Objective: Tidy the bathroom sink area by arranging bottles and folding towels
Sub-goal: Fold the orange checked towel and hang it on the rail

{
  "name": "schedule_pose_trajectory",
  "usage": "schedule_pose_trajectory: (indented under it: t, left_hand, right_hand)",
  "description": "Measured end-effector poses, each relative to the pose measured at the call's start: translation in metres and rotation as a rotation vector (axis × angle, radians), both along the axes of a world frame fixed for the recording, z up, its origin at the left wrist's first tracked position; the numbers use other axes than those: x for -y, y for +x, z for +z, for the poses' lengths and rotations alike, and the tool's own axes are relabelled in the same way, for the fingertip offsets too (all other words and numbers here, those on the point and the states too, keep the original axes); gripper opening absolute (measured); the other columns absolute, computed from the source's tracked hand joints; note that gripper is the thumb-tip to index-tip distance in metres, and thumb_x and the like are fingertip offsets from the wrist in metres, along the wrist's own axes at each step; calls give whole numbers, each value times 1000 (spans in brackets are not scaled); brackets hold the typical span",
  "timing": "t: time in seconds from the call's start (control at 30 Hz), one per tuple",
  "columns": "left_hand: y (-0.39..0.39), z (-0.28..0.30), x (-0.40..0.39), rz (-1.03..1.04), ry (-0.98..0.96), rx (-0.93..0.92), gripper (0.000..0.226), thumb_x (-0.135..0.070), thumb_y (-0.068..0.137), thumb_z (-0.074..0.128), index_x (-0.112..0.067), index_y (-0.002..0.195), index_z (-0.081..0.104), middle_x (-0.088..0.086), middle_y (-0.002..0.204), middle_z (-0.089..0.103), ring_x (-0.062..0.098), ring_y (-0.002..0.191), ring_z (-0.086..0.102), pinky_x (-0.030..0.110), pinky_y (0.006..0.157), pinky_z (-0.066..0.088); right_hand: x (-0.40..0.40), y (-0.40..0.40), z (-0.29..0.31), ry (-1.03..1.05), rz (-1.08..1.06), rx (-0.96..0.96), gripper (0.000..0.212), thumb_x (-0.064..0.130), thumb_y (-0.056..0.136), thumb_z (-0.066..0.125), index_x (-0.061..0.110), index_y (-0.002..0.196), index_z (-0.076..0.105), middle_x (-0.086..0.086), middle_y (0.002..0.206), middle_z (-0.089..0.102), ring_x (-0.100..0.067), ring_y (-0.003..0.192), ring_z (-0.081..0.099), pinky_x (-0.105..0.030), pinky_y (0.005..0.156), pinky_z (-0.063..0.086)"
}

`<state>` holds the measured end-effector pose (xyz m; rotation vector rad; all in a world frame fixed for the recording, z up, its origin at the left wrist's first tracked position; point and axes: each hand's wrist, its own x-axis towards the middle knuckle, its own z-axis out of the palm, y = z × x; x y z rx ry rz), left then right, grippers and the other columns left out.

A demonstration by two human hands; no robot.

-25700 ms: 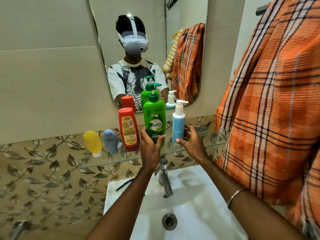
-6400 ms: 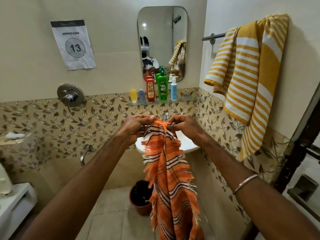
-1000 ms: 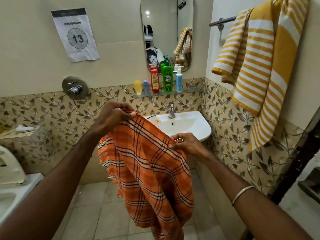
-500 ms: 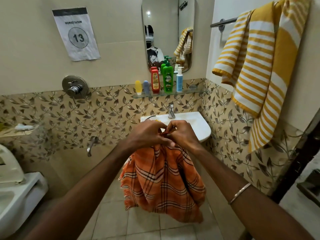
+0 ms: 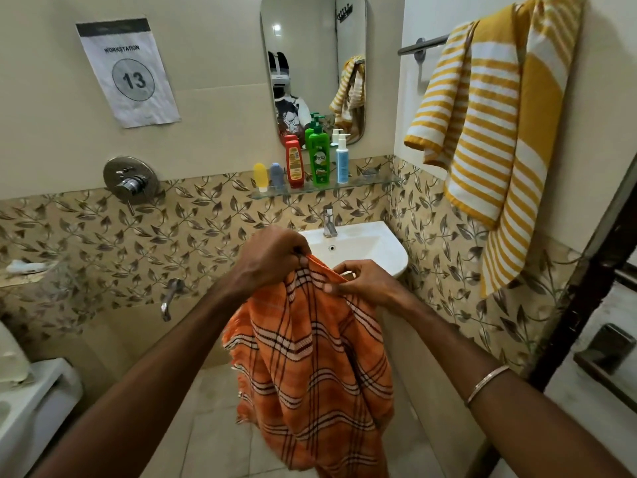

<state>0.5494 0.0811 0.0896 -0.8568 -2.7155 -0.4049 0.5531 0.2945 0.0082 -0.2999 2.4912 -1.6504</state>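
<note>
Clearly the orange plaid towel [image 5: 310, 357] is a soft, light thing: it hangs limp in loose waves from its top edge, held in the air in front of the sink [image 5: 396, 260], with the free end dropping toward 6 o'clock over the floor. The left hand [image 5: 272, 258] is clenched round a bunch of the top edge at about 11 o'clock of the cloth; the right hand [image 5: 362, 281] pinches the same edge between thumb and fingers just beside it, at about 1 o'clock. The thin woven fabric looks dry and not slippery, and the fringed side at 9 o'clock may snag or tangle. With no stiffness, it will sag wherever it is unsupported, so the best hold is probably at the corners of the top edge, hands spread apart. Up at 12 o'clock the bottles [image 5: 319, 160] stand in a row on the glass shelf [image 5: 375, 182].
</note>
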Motion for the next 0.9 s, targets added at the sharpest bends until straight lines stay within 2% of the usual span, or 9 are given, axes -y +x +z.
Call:
schedule_pose_trajectory:
  t: [0.17,0.27,0.37,0.43,0.53,0.63,0.73,0.8,0.9]
  left_hand:
    - [-3,10,17,-9,-64,56,18,-10,93,63,-12,108,72,3,104,73,8,85,63,25,82,53]
    - [-5,12,26,-1,-115,69,19,-10,92,65,-14,109,73,2,107,74,9,90,66,31,89,56]
    - [-6,13,36,7,-178,92,20,-13,91,68,-16,110,73,1,109,74,10,95,68,28,88,55]
    - [-6,13,40,17,-251,104,22,-15,90,68,-19,112,72,-1,111,73,11,98,68,27,86,54]
    - [-7,13,42,31,-343,101,25,-17,90,69,-23,114,70,-2,111,73,11,99,67,33,88,57]
    - [-7,13,45,47,-364,112,26,-15,91,68,-21,116,69,-2,112,72,10,100,66,25,86,52]
    - [-9,12,45,73,-374,125,28,-14,91,67,-21,118,67,-2,117,70,10,104,64,18,80,44]
    - [-8,10,40,76,-313,194,37,-20,88,72,-21,124,64,-3,125,66,11,110,62,18,82,42]
    - [-2,2,23,0,-105,356,81,-43,70,82,-19,141,51,-2,136,61,17,119,59,25,91,43]
  right_hand:
    - [-5,-1,-7,-34,-13,13,41,38,68,88,22,103,74,3,100,75,-17,95,72,-37,84,61]
    - [-5,-2,-6,-63,1,24,40,30,71,88,19,106,73,1,101,76,-19,95,73,-37,83,60]
    - [-8,-6,-3,-70,36,48,43,25,71,89,16,109,71,-1,102,77,-21,96,73,-39,85,60]
    - [-6,-8,0,-1,34,8,40,25,71,88,17,106,71,1,100,77,-19,94,73,-38,84,60]
    - [2,-12,3,168,3,-140,27,32,71,88,23,93,74,7,94,74,-11,90,70,-36,82,60]
    - [6,-13,5,305,-47,-268,22,39,71,87,28,84,72,12,89,70,-4,87,65,-37,81,58]
    - [9,-11,11,346,-88,-342,24,40,73,85,25,87,72,12,86,69,-7,86,65,-35,78,56]
    - [15,-8,16,335,-92,-379,23,37,74,85,25,88,74,12,84,69,-6,83,65,-32,76,55]
    - [24,-5,22,348,-50,-397,20,34,77,84,24,91,74,9,87,71,-7,83,66,-29,71,53]
